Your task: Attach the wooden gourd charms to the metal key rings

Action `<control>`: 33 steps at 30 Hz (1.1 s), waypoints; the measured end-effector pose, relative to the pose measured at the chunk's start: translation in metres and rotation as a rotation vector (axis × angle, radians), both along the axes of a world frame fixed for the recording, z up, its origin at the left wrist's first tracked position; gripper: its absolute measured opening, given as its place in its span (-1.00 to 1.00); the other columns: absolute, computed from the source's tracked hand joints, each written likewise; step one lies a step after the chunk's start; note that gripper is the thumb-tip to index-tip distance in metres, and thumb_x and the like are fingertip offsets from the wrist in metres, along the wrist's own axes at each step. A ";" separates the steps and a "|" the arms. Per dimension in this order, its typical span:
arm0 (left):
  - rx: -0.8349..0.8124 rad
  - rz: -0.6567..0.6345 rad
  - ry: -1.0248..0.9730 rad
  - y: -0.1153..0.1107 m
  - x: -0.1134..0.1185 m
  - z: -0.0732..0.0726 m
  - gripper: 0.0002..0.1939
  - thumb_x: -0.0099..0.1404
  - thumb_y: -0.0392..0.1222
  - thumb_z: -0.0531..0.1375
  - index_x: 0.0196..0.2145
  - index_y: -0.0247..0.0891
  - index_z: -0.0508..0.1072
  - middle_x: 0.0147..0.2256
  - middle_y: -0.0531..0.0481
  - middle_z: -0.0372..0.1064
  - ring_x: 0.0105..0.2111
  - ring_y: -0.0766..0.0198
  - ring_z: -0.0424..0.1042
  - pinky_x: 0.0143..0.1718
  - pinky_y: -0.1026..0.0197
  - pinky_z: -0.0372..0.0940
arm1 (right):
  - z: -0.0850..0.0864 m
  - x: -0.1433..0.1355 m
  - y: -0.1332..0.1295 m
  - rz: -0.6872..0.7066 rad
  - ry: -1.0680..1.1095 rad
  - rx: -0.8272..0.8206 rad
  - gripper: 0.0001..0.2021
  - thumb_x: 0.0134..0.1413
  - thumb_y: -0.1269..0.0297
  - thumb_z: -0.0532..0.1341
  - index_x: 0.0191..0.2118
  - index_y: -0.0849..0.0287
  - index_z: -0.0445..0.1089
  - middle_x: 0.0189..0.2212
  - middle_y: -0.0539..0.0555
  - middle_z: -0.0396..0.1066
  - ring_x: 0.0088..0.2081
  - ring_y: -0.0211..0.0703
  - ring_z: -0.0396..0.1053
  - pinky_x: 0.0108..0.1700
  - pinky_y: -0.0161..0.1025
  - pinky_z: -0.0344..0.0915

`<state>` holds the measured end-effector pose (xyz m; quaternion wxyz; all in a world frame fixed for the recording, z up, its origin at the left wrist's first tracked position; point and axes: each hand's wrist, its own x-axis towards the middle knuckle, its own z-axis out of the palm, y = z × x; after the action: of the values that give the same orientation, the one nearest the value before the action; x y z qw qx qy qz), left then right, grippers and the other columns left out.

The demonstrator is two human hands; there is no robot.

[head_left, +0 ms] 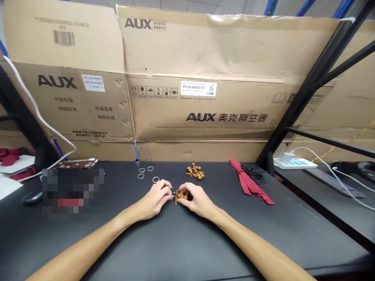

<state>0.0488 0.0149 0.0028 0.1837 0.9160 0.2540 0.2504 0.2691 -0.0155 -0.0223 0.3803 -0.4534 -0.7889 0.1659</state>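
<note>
My left hand (155, 199) pinches a small silvery key ring (172, 197), mostly hidden by the fingertips. Facing it, my right hand (199, 200) is closed on a small brown gourd pendant (182, 196) with a cord at its left end. The ring and the cord end meet, or nearly so, between the two hands; whether they are linked I cannot tell. Just behind my left hand lies a loose key ring (156, 178), with several more beyond it on the black table (175, 242). A small pile of gourd pendants (200, 176) rests behind my right hand.
Red fabric strips (244, 181) lie crossed at the right, beside a heap of black clasp-like pieces (256, 175). At the left are a blurred-out dark object (72, 187) and a dark computer mouse (31, 197). Cardboard (193, 150) walls the back; a power strip (295, 162) sits far right.
</note>
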 end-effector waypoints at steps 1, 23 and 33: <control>0.043 -0.004 0.021 0.002 -0.002 0.000 -0.81 0.42 -0.25 -0.05 -0.28 -0.21 0.34 -0.09 -0.09 0.23 -0.10 0.19 0.27 -0.02 0.11 0.24 | 0.000 0.002 0.001 -0.021 -0.023 0.011 -0.85 0.06 0.29 0.28 -0.22 0.13 0.36 -0.36 0.02 0.38 -0.36 -0.21 0.34 -0.26 -0.25 0.33; 0.282 0.103 0.092 -0.004 0.000 -0.007 -0.90 0.33 -0.22 0.10 -0.34 -0.23 0.36 -0.02 -0.13 0.26 -0.05 0.07 0.29 0.00 -0.05 0.20 | 0.012 -0.002 -0.007 0.067 -0.208 0.104 -0.90 0.17 0.23 0.23 -0.26 0.12 0.37 -0.28 0.07 0.39 -0.24 -0.12 0.26 -0.15 -0.15 0.24; 0.172 0.057 0.069 -0.002 -0.002 -0.004 -0.85 0.37 -0.25 0.05 -0.34 -0.20 0.40 -0.03 -0.07 0.26 -0.08 0.15 0.29 -0.02 0.04 0.21 | 0.006 0.009 0.004 -0.076 -0.238 0.135 -0.90 0.15 0.23 0.24 -0.30 0.13 0.38 -0.32 0.06 0.39 -0.26 -0.11 0.27 -0.17 -0.14 0.21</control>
<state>0.0471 0.0128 -0.0013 0.0885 0.9288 0.2638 0.2447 0.2780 -0.0117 -0.0168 0.3199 -0.4728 -0.8200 0.0429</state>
